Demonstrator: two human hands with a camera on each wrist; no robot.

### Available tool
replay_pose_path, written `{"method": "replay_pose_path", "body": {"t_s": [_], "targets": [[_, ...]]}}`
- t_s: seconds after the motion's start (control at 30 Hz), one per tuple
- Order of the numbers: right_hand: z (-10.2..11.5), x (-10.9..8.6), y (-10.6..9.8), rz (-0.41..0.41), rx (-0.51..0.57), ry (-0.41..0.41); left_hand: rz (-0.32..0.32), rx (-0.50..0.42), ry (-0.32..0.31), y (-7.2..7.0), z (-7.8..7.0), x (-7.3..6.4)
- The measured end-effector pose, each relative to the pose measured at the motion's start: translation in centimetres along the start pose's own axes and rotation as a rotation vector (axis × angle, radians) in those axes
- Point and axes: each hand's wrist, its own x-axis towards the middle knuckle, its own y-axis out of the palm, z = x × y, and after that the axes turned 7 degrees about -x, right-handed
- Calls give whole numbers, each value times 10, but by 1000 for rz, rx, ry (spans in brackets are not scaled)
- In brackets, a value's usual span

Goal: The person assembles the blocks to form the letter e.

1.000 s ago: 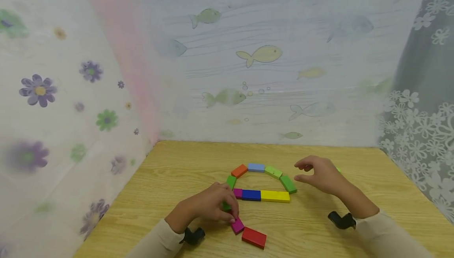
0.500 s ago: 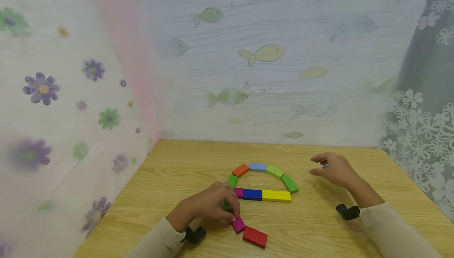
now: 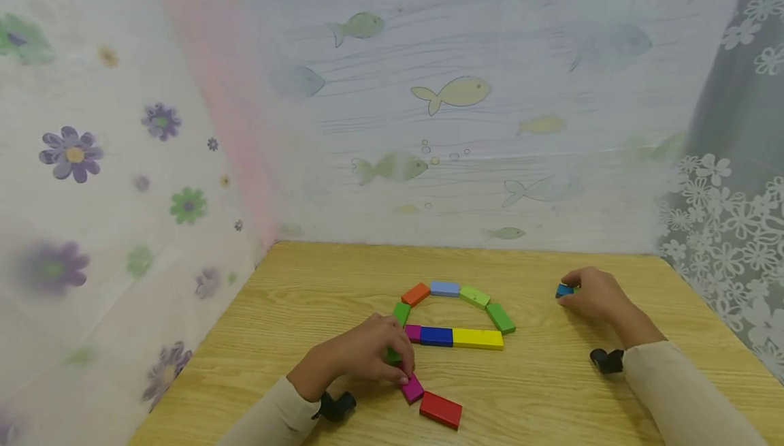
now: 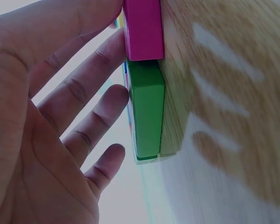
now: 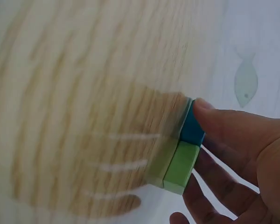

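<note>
My left hand (image 3: 370, 351) is at the lower left of the laid-out blocks, thumb and forefinger pinching a magenta block (image 3: 413, 389). In the left wrist view a green block (image 4: 148, 112) adjoins that block's end, with my other fingers loosely spread beside it. Farther right, my right hand (image 3: 597, 293) holds a blue block (image 3: 563, 291) between thumb and fingers on the table. A light green block (image 5: 182, 167) touches the blue one's end in the right wrist view. A red block (image 3: 440, 410) lies against the near corner of the magenta block.
Orange (image 3: 416, 294), light blue (image 3: 445, 289), lime (image 3: 474, 297) and green blocks (image 3: 501, 318) form an arch. Beneath it runs a straight row with a dark blue block (image 3: 436, 336) and a yellow block (image 3: 478, 339). Patterned curtains border the wooden table (image 3: 331, 276).
My right hand has moved right, away from the arch, and its thumb and fingers have come together on the blue block. The left hand stays at the magenta block.
</note>
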Motion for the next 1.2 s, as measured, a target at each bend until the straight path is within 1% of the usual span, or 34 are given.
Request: {"method": "replay_pose_path", "body": {"t_s": [0.4, 0.53, 0.7, 0.83, 1.0, 1.13, 1.2], "targets": [[-1, 3, 0, -8, 3, 4, -1, -5, 6, -1, -1, 0], [-1, 1, 0, -14, 5, 4, -3, -6, 8, -1, -2, 0], [4, -7, 0, -23, 19, 12, 1, 5, 12, 0, -4, -1], [14, -15, -2, -49, 42, -4, -2, 14, 10, 0, -4, -2], [33, -26, -1, -82, 79, -63, -4, 4, 5, -1, -5, -2], [46, -35, 2, -91, 113, -96, -5, 1, 5, -1, -5, -2], [53, -39, 3, -81, 126, -117, -6, 5, 8, -1, -5, -2]]}}
